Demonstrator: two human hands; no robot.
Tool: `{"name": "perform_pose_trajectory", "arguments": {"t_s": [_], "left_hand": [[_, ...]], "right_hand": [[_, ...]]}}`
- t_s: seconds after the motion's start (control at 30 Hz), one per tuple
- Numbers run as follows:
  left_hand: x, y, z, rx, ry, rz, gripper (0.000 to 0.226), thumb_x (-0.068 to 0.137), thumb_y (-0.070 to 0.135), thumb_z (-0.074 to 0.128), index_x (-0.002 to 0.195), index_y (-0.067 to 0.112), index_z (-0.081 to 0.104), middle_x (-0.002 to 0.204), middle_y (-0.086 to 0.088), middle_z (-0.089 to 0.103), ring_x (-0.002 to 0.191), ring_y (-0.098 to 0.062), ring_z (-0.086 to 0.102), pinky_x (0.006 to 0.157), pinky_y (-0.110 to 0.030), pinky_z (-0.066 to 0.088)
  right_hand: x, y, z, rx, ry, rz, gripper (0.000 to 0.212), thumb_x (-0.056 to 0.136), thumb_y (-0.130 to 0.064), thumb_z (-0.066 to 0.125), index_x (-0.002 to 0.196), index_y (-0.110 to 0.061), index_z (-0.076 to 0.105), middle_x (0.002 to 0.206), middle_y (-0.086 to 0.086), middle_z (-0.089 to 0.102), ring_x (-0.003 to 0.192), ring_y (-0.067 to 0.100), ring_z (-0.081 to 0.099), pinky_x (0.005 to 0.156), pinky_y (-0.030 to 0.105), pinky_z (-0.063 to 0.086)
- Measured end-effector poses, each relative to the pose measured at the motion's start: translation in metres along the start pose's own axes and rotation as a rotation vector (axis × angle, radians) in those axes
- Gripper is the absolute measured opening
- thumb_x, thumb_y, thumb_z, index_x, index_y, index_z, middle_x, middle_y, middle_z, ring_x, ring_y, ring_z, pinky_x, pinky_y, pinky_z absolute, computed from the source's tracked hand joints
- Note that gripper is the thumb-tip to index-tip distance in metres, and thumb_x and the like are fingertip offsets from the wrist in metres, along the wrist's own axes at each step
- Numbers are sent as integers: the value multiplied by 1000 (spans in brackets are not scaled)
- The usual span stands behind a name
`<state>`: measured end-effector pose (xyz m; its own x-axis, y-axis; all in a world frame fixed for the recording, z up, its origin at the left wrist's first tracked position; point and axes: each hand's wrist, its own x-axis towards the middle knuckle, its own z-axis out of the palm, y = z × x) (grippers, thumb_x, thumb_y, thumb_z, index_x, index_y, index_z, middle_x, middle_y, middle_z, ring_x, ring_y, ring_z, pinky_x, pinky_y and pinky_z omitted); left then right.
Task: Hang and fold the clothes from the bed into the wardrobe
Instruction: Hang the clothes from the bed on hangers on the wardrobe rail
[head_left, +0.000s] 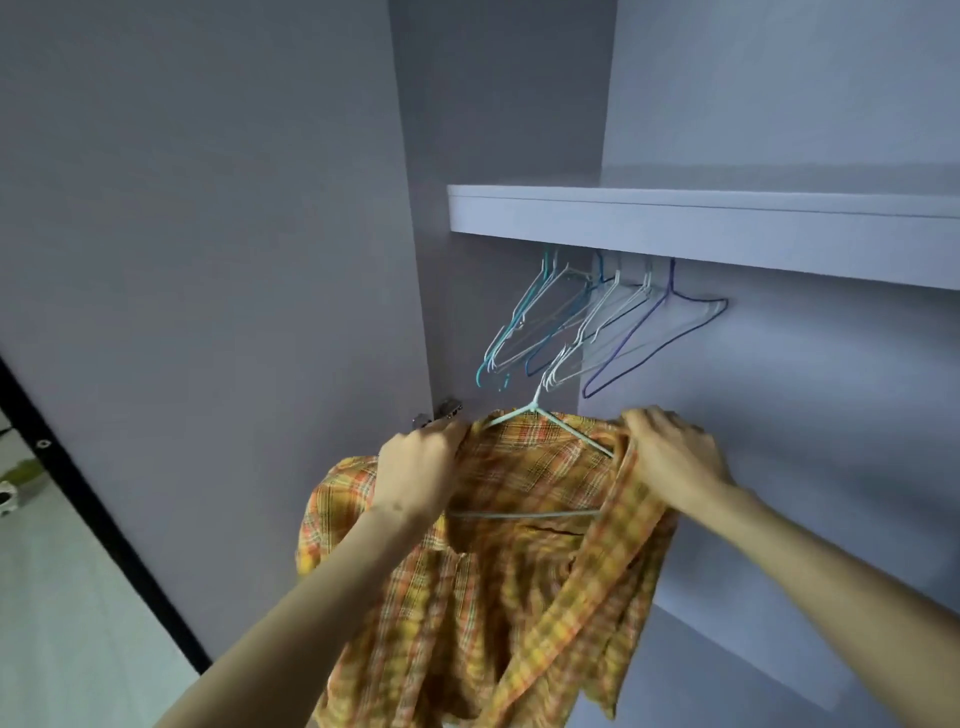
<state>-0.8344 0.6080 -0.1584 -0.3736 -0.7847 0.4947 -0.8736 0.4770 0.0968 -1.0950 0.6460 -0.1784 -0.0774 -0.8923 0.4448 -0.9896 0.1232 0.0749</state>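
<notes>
The plaid shirt (498, 582) is held in front of the open wardrobe (727, 218), below the shelf, draped on a pale wire hanger (550, 431); the left hand (415, 467) is curled round the shirt's left shoulder and the right hand (670, 452) grips the fabric at the right shoulder. For a clean result, both shoulder seams should be seated squarely over the hanger arms and the collar settled before the hook is lifted to the rail among the empty hangers (587, 322). The rail itself is concealed behind the shelf edge, the hanger's hook is blurred against the empty hangers, and the fingertips are hidden in cloth.
</notes>
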Motion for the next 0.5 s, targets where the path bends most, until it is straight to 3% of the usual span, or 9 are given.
{"name": "perform_pose_trajectory", "arguments": {"t_s": [0.07,0.1,0.17,0.2,0.27,0.33,0.37,0.43,0.5], "left_hand": [[-5,3,-2,96,-35,81,28,54,4,62,75,18,72,60,3,65,41,-22,59,34,-19,38],[-5,7,-1,133,2,129,25,51,6,61,71,18,71,55,3,63,36,-21,56,31,-18,35],[-1,14,2,100,3,142,19,66,3,63,80,15,69,66,-1,66,48,-24,62,40,-22,43],[3,15,0,69,1,57,16,79,6,59,90,15,67,78,-3,68,63,-28,66,51,-27,48],[11,9,1,40,15,-119,17,91,15,49,102,16,62,96,-4,68,85,-32,66,68,-32,48],[10,2,3,-66,75,-172,22,91,10,47,105,15,63,99,-6,68,87,-34,64,72,-35,48],[10,1,3,-147,107,-161,24,89,6,48,105,13,64,99,-7,69,87,-34,64,74,-36,48],[10,0,1,-297,104,-113,24,87,2,53,105,10,67,98,-8,69,87,-33,63,77,-36,47],[10,1,-2,-356,92,-68,18,90,6,56,103,8,68,95,-8,70,86,-30,63,76,-31,44]], "right_hand": [[13,15,-17,-17,-55,106,28,93,-17,39,119,-18,45,118,6,63,101,33,61,75,37,47],[18,16,-24,48,16,184,28,92,-15,40,119,-17,47,113,10,65,97,37,62,73,38,46],[10,1,-29,232,171,310,25,90,-11,44,114,-12,52,97,20,67,88,43,62,68,41,45],[-1,-12,-28,307,131,289,18,91,-12,44,107,-11,53,89,21,67,84,42,62,65,40,44],[-30,-32,-19,480,-262,5,12,96,-21,43,85,-17,47,78,12,62,78,35,62,60,35,37],[-47,-33,-17,697,-673,-189,24,98,-24,43,75,-28,50,68,1,57,69,25,60,61,30,40],[-44,-27,-19,780,-677,-204,26,98,-24,45,76,-32,56,65,-2,57,64,18,58,62,29,42],[-31,-12,-20,904,-333,-34,19,94,-21,53,83,-32,65,70,-6,61,66,9,56,69,31,46],[-19,-4,-20,799,14,61,16,89,-23,61,104,-22,65,90,-7,60,87,9,57,83,32,46]]}}
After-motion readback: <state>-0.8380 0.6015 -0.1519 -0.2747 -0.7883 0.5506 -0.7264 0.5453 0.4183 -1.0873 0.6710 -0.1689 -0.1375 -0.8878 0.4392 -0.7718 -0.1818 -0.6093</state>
